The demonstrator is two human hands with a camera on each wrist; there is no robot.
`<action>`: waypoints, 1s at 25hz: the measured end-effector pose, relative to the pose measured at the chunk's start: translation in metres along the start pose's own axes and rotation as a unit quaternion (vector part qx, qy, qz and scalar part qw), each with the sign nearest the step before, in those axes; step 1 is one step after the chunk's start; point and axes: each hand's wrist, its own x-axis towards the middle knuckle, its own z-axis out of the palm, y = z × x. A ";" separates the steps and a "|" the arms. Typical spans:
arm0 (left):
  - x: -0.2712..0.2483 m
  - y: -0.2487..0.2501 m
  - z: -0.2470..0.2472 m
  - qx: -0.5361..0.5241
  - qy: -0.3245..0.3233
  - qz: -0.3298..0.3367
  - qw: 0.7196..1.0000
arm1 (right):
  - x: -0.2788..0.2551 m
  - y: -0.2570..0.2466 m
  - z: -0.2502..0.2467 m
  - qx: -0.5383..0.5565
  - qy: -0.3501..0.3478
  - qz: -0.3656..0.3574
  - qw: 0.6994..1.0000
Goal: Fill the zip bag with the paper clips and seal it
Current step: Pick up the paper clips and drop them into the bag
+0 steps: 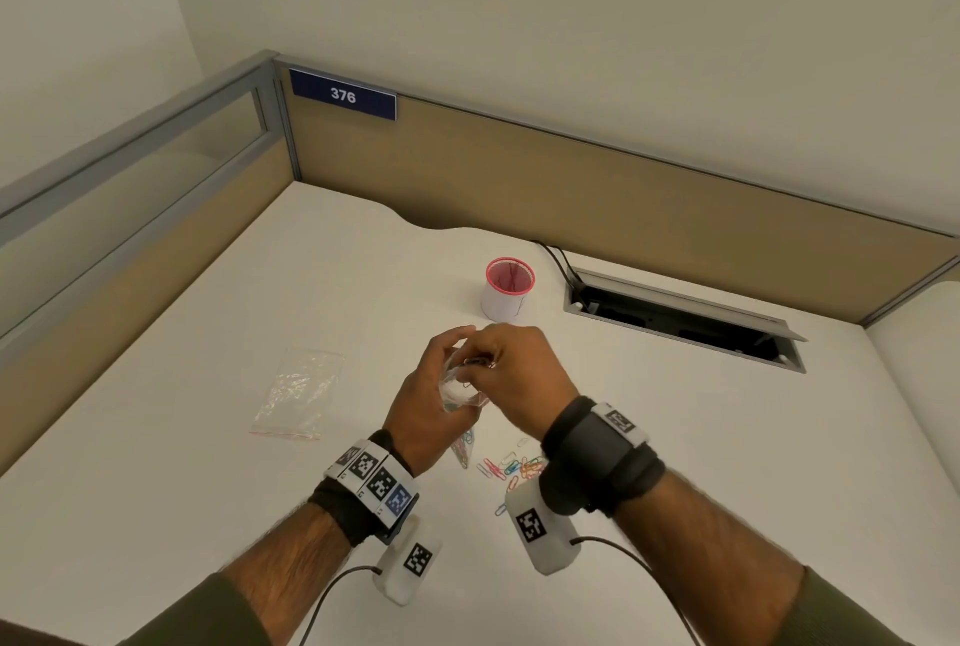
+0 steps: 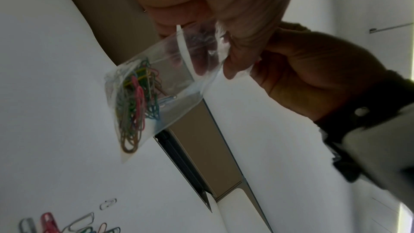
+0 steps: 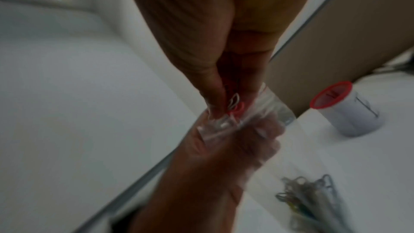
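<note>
A small clear zip bag [image 2: 179, 81] hangs above the desk, held at its open mouth by my left hand [image 1: 441, 377]. Several coloured paper clips [image 2: 136, 105] have gathered in the bag's lower corner. My right hand [image 1: 488, 364] pinches a few paper clips [image 3: 234, 106], red and white, at the bag's mouth [image 3: 260, 112]. More loose paper clips [image 1: 511, 466] lie on the white desk [image 1: 208, 437] under my right wrist, and they also show in the left wrist view as loose clips [image 2: 67, 224]. How far the pinched clips reach into the bag is hidden by my fingers.
A second, empty zip bag [image 1: 298, 393] lies flat to the left. A white cup with a red rim [image 1: 509, 289] stands behind my hands. An open cable hatch [image 1: 680, 320] sits at the back right, and partition walls [image 1: 519, 167] close the desk's back and left.
</note>
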 end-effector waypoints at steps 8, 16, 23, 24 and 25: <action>-0.004 -0.003 0.000 0.017 0.019 -0.036 0.999 | 0.012 -0.008 0.014 -0.186 -0.104 -0.027 0.977; -0.003 -0.004 -0.007 0.006 0.005 -0.006 1.000 | 0.013 0.004 -0.013 -0.156 0.022 0.026 0.987; -0.002 -0.004 -0.006 -0.003 0.010 -0.004 1.000 | 0.012 0.013 -0.004 -0.068 0.000 0.036 0.997; -0.002 -0.004 -0.007 -0.014 0.011 -0.012 1.000 | 0.012 0.013 -0.005 -0.036 0.007 0.039 0.999; -0.002 -0.004 -0.008 -0.020 0.010 -0.019 1.000 | 0.012 0.013 -0.007 -0.009 0.013 0.044 0.999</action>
